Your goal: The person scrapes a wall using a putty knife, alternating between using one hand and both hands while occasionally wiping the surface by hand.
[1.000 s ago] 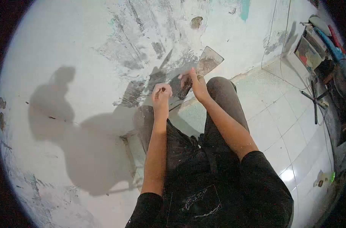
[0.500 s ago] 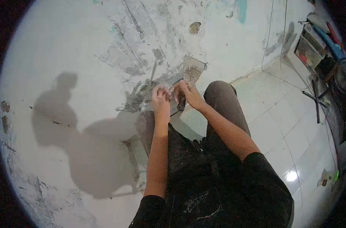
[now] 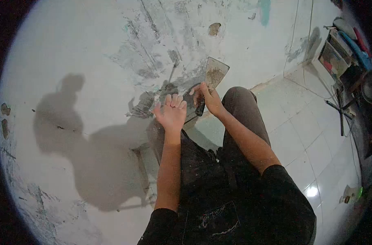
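Observation:
My right hand [image 3: 211, 101] grips a putty knife [image 3: 217, 72] with a wide metal blade and a dark handle. The blade points up and away, and brownish residue marks its surface. Part of the handle shows below my fingers. My left hand [image 3: 172, 113] is just to the left, palm turned toward me, fingers loosely bent and apart, with nothing in it. Both hands are above my knees, in front of a scraped white wall [image 3: 96, 53].
Grey patches and a small hole [image 3: 214, 29] mark the wall. Pale floor tiles [image 3: 304, 126] stretch to the right. A cluttered rack [image 3: 335, 57] and a dark crossed stand [image 3: 340, 108] are at the far right. My shadow falls on the wall at left.
My left hand has turned palm up, its fingers opening and coming away from my right hand. The putty knife has moved slightly to the right with my right hand.

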Demonstrator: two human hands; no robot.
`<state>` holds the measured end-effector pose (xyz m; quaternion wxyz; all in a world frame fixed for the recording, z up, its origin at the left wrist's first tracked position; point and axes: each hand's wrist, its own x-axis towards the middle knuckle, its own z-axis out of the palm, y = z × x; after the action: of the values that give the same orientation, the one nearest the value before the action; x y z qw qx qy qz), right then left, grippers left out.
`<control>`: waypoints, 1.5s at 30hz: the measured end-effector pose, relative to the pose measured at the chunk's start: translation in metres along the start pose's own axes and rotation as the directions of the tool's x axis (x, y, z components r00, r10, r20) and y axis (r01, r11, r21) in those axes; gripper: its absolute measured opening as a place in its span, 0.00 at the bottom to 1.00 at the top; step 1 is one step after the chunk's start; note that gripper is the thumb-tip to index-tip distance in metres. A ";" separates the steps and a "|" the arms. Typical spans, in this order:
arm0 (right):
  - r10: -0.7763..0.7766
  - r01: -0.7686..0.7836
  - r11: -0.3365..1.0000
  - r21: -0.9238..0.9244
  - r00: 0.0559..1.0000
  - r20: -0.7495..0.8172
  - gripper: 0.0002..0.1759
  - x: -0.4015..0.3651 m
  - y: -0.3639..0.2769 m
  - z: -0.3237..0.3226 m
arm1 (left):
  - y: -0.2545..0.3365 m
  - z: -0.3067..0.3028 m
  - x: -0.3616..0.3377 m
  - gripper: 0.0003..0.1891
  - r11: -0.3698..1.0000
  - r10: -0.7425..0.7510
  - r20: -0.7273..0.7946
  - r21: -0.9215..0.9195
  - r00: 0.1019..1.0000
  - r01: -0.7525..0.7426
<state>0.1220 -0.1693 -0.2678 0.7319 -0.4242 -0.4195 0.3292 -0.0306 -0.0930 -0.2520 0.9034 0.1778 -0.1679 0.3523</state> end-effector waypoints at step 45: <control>-0.010 0.011 0.983 -0.181 1.000 0.005 0.31 0.008 0.017 -0.007 | 0.009 -0.026 0.001 0.19 0.796 0.171 -0.136 0.602 0.976 -0.056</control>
<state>0.1292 -0.1580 -0.2829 0.6913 -0.4860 -0.4514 0.2868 -0.0318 -0.0751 -0.2728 0.7906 0.4082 0.0244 0.4557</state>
